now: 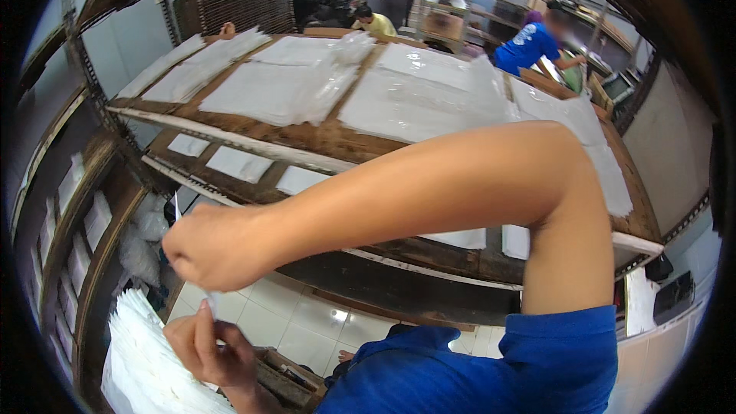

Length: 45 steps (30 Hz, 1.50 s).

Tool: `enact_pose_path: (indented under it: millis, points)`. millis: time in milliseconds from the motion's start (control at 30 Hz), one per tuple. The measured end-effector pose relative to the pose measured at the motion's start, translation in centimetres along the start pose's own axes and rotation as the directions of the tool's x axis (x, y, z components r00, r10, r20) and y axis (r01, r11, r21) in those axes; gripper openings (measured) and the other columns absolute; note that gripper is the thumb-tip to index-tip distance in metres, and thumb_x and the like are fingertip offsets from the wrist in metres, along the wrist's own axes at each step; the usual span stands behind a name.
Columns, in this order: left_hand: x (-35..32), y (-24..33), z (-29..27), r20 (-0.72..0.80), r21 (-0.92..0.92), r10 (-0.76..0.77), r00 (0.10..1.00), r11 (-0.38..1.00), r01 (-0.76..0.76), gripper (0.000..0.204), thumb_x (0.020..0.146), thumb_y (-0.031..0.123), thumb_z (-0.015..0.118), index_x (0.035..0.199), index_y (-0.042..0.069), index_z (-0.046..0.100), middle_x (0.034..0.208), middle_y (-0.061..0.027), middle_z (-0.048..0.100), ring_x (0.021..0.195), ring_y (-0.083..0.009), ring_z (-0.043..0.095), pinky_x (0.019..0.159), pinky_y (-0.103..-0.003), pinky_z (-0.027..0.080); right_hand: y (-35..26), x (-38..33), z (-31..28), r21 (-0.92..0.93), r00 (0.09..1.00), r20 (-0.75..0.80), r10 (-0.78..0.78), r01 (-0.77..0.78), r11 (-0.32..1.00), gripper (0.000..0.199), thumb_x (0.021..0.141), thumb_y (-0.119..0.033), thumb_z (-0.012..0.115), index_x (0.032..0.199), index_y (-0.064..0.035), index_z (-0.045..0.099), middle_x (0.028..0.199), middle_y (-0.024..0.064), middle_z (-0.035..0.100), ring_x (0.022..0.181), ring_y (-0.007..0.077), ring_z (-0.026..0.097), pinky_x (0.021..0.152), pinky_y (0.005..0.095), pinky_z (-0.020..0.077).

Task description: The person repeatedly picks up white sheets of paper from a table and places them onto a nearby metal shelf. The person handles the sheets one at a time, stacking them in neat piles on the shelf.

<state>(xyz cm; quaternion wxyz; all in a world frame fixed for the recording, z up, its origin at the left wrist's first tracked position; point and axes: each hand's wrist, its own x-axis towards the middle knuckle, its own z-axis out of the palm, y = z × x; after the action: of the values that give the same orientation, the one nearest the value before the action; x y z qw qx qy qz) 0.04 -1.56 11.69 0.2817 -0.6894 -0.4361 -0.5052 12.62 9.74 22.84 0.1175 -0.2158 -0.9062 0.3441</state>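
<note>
Behind right hand (218,249), half-hidden sheet (211,303)

One head-worn fisheye view looks down and forward from the person's own height, close over the raised right arm (460,192), facing a wooden tabletop (322,138) stacked with white sheets (284,88), with workers far behind.
</note>
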Motion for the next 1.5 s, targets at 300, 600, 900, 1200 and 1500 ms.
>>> enact_pose_path:
  millis: [300, 600, 900, 1200, 1500]
  points:
    - [-3.4, 7.0, 3.1, 0.004, -0.446, -0.109, 0.994, 0.889, 0.099, 0.031, 0.085, 0.015, 0.052, 0.109, -0.005, 0.055, 0.082, -0.0132, 0.049, 0.069, -0.0232, 0.045, 0.062, -0.034, 0.036, -3.4, -31.9, -13.9, -0.184, 0.584, -0.785, 0.207, -0.538, 0.822, 0.028, 0.089, -0.025, 0.055, 0.111, -0.0078, 0.06, 0.077, 0.0012, 0.058, 0.064, 0.0109, 0.049, 0.056, 0.0259, 0.0401]
    - [-20.7, 12.0, 11.9, 0.679, -0.215, -0.464, 0.568, 0.615, 0.759, 0.016, 0.083, 0.007, 0.059, 0.096, -0.003, 0.064, 0.079, -0.0134, 0.061, 0.069, -0.0232, 0.058, 0.065, -0.034, 0.047, -2.9, -53.5, -10.0, 0.268, 0.027, -0.852, 0.524, -0.836, 0.478, 0.013, 0.091, -0.014, 0.055, 0.102, -0.0078, 0.057, 0.074, -0.0027, 0.048, 0.065, 0.008, 0.043, 0.059, 0.0255, 0.0374]
    - [-23.7, 14.7, 12.6, 0.81, -0.137, -0.341, 0.477, 0.68, 0.72, 0.019, 0.082, 0.012, 0.061, 0.093, -0.003, 0.065, 0.079, -0.017, 0.063, 0.071, -0.0284, 0.062, 0.068, -0.038, 0.049, -0.4, -57.8, -7.7, 0.093, 0.095, -0.851, 0.516, -0.941, 0.326, 0.01, 0.087, -0.007, 0.053, 0.096, -0.0038, 0.055, 0.073, 0.0016, 0.045, 0.068, 0.0102, 0.042, 0.064, 0.0274, 0.0376]
    - [-23.6, 11.7, 10.8, 0.748, -0.059, -0.442, 0.495, 0.7, 0.712, 0.018, 0.083, 0.015, 0.061, 0.093, -0.001, 0.065, 0.079, -0.016, 0.062, 0.074, -0.032, 0.06, 0.069, -0.04, 0.048, -1.3, -56.9, -6.5, -0.063, 0.083, -0.916, 0.391, -0.996, 0.064, 0.028, 0.093, -0.012, 0.049, 0.116, 0.0009, 0.058, 0.107, 0.0182, 0.063, 0.099, 0.0263, 0.058, 0.089, 0.0356, 0.0427]
    - [-24.2, 7.7, 6.4, 0.609, -0.006, -0.638, 0.471, 0.59, 0.807, 0.021, 0.086, 0.019, 0.059, 0.095, 0.002, 0.064, 0.084, -0.0147, 0.063, 0.081, -0.0327, 0.061, 0.075, -0.041, 0.049, 7.4, -41.4, 2.9, 0.314, 0.319, -0.867, 0.383, -0.248, 0.917, 0.042, 0.087, -0.023, 0.062, 0.121, 0.0017, 0.053, 0.1, 0.0174, 0.056, 0.089, 0.0233, 0.056, 0.074, 0.0346, 0.0454]
